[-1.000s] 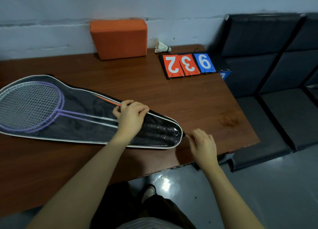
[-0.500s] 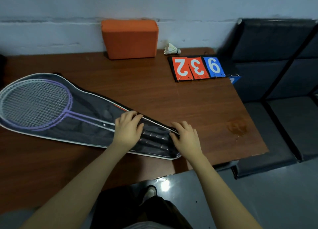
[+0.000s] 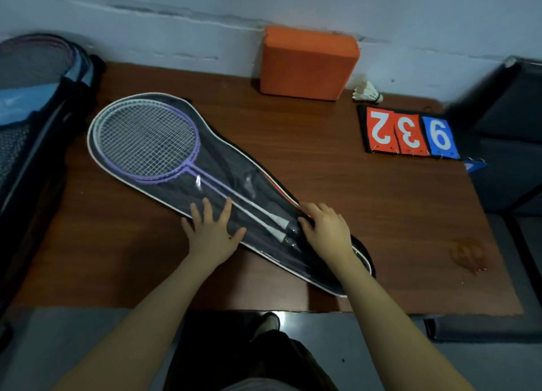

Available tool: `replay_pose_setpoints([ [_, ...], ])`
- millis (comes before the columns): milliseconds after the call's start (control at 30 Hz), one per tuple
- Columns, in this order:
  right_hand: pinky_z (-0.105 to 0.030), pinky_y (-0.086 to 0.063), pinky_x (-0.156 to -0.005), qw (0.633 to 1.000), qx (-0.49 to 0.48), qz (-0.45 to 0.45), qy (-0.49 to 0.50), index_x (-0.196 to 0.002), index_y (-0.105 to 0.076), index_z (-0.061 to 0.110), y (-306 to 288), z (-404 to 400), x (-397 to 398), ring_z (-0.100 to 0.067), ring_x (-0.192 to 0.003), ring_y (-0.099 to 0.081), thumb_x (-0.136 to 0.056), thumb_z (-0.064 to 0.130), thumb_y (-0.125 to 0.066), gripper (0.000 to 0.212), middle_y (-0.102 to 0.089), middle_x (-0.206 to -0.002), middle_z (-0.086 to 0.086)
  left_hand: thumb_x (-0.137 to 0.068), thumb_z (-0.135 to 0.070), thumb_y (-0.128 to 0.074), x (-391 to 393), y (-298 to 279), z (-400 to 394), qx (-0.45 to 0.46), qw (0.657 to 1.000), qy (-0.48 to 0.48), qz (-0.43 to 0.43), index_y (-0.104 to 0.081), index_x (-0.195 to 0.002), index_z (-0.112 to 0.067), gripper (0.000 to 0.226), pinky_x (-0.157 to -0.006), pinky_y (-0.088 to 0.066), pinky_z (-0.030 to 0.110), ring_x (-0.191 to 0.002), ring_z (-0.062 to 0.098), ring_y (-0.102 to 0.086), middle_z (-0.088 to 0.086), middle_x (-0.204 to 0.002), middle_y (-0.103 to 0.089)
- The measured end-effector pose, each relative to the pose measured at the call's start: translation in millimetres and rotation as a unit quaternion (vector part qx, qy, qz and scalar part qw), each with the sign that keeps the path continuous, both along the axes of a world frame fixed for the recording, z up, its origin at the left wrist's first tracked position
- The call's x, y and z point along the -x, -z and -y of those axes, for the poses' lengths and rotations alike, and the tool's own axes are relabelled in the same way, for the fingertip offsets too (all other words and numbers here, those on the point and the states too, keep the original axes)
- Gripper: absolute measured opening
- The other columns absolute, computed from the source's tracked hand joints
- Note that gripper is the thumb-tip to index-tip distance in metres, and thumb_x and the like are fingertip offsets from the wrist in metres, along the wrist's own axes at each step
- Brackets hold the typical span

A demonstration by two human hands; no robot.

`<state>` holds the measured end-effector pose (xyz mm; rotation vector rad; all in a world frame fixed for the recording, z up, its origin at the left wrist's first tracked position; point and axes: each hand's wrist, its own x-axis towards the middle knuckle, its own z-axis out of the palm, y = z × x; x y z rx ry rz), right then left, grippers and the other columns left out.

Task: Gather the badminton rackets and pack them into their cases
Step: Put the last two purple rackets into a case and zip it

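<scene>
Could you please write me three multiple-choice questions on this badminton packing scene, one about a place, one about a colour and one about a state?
1. Where does the shuttlecock lie?
A. On the table beside the orange block
B. Inside the racket case
C. On the floor

2. What colour is the racket head seen through the clear case?
A. Red
B. Purple and white
C. Green

3. How is the left hand placed?
A. Curled into a fist in the air
B. Gripping the scoreboard cards
C. Spread flat on the case, fingers straight

Answers:
1. A, it sits at the back of the table just right of the block.
2. B, the frame shows purple on one side and white on the other.
3. C, its straight fingers press on the case over the racket shafts, while the right hand rests at the case's far edge.
</scene>
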<state>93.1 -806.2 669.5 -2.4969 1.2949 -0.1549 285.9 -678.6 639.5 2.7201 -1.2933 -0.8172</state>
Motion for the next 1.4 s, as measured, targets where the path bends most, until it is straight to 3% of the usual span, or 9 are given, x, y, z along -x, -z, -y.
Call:
replay_pose_setpoints([
  [167,-0.032,-0.030,-0.066,1.000,-0.028,-0.004,-0.010,-0.095,-0.055,0.012,0,-28,-1,-0.034,-0.088,-0.060,-0.088,0.031,-0.058,0.021,-0.065,-0.094,-0.007,-0.081,-0.072,-0.035,-41,-1,-9,0.007,0.994,0.103,0.029,0.006,-0.139,-0.053,0.074,-0.110,0.005,0.055,-0.141,0.027,0.015,0.001,-0.156,0.009],
  [500,-0.042,-0.044,-0.076,0.998,-0.036,0.031,0.032,-0.133,-0.047,0.019,1,-25,-83,-0.042,-0.091,-0.057,-0.089,0.024,-0.056,0.045,-0.056,-0.111,-0.017,-0.089,-0.055,-0.042,-50,-10,-28,0.064,0.997,-0.044,0.030,-0.010,-0.146,-0.030,0.070,-0.109,-0.013,0.052,-0.138,0.041,-0.009,0.027,-0.150,-0.002],
  [667,-0.044,-0.038,-0.081,0.995,-0.017,0.040,0.093,-0.131,-0.049,0.018,6,-29,-121,-0.037,-0.091,-0.053,-0.088,0.017,-0.057,0.044,-0.054,-0.103,-0.015,-0.084,-0.049,-0.055,-68,-5,-27,0.111,0.993,-0.033,-0.033,-0.019,-0.144,-0.024,0.075,-0.106,-0.020,0.047,-0.129,0.036,-0.023,0.018,-0.144,-0.021],
  [767,-0.040,-0.034,-0.078,0.992,0.001,0.055,0.114,-0.129,-0.052,0.020,7,-42,-139,-0.034,-0.086,-0.054,-0.088,0.015,-0.058,0.042,-0.056,-0.098,-0.012,-0.082,-0.036,-0.064,-84,-7,-32,0.184,0.976,-0.062,-0.094,-0.020,-0.144,-0.023,0.077,-0.106,-0.023,0.046,-0.134,0.032,-0.022,0.013,-0.148,-0.016],
  [933,-0.037,-0.041,-0.071,0.990,0.016,0.093,0.103,-0.125,-0.058,0.018,0,-57,-156,-0.031,-0.080,-0.061,-0.088,0.010,-0.057,0.037,-0.064,-0.096,-0.008,-0.084,-0.015,-0.065,-113,-15,-41,0.269,0.927,-0.129,-0.225,-0.016,-0.146,-0.020,0.079,-0.102,-0.016,0.015,-0.141,0.015,-0.013,0.004,-0.153,-0.004],
  [1100,-0.027,-0.043,-0.068,0.979,-0.052,0.145,0.130,-0.132,-0.052,0.021,-6,-79,-169,-0.017,-0.082,-0.058,-0.091,0.019,-0.057,0.041,-0.062,-0.103,-0.003,-0.084,-0.011,-0.063,-134,-27,-53,0.325,0.900,-0.145,-0.251,-0.029,-0.142,-0.026,0.069,-0.108,-0.024,0.022,-0.137,0.007,-0.019,-0.006,-0.151,-0.012],
  [1200,-0.030,-0.048,-0.063,0.972,-0.009,0.186,0.143,-0.126,-0.058,0.016,-7,-98,-180,-0.017,-0.073,-0.058,-0.090,0.014,-0.058,0.036,-0.062,-0.094,-0.003,-0.084,-0.011,-0.064,-136,-33,-68,0.357,0.886,-0.141,-0.260,-0.036,-0.138,-0.030,0.064,-0.101,-0.042,0.030,-0.125,0.013,-0.041,-0.009,-0.147,-0.019],
  [1300,-0.033,-0.049,-0.058,0.969,0.016,0.205,0.135,-0.120,-0.062,0.014,-11,-116,-186,-0.019,-0.070,-0.059,-0.090,0.012,-0.059,0.030,-0.061,-0.090,-0.004,-0.084,-0.005,-0.062,-129,-40,-85,0.389,0.878,-0.143,-0.239,-0.040,-0.134,-0.029,0.060,-0.077,-0.046,0.010,-0.102,0.022,-0.056,-0.001,-0.143,-0.027],
  [1400,-0.034,-0.051,-0.059,0.968,0.035,0.221,0.113,-0.118,-0.064,0.014,-18,-134,-188,-0.019,-0.073,-0.060,-0.091,0.014,-0.058,0.027,-0.062,-0.091,-0.003,-0.084,-0.002,-0.060,-124,-50,-102,0.426,0.870,-0.133,-0.212,-0.045,-0.132,-0.023,0.054,-0.084,-0.052,0.033,-0.102,0.048,-0.052,0.004,-0.143,-0.030],
])
